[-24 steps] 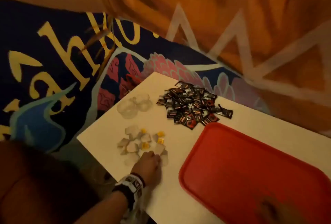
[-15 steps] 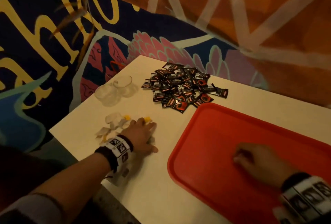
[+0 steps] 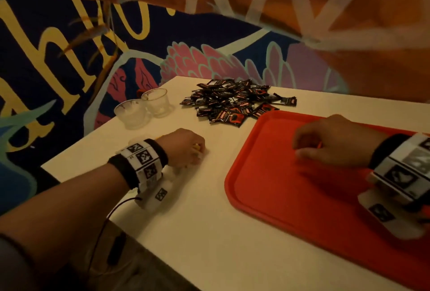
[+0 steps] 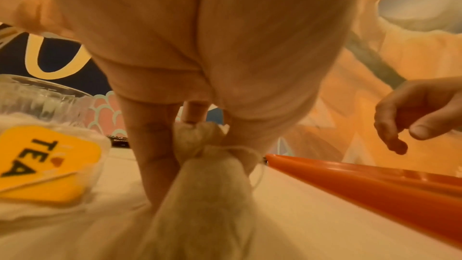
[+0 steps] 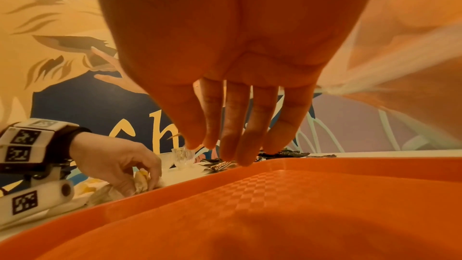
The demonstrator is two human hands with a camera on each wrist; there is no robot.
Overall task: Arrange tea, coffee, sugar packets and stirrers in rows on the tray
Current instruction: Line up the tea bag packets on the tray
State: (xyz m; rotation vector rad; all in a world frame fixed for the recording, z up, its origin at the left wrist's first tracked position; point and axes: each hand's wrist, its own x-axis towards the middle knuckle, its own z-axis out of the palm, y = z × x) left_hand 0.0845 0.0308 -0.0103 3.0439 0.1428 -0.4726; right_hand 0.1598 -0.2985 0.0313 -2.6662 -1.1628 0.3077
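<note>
My left hand [image 3: 196, 152] is on the white table [image 3: 209, 232], left of the red tray [image 3: 290, 211]. Its fingers pinch the gathered top of a pale tea bag [image 4: 207, 161]. A second tea bag with a yellow "TEA" tag [image 4: 42, 162] lies beside it. More tea bags are hidden under the hand in the head view. My right hand [image 3: 300, 148] hovers over the tray's left part with its fingers [image 5: 240, 141] hanging loosely and nothing in them. A heap of several black coffee sachets [image 3: 235, 102] lies behind the tray's far left corner.
Two small glass cups [image 3: 132, 114] [image 3: 159, 102] stand near the table's far left corner, behind my left hand. A painted wall [image 3: 69, 58] rises just past the table's left and far edges. The table's near corner drops off under my left forearm.
My left hand has curled over the tea bags and pinched one. My right hand has come up over the tray's left part. The head view has swung nearer and lower.
</note>
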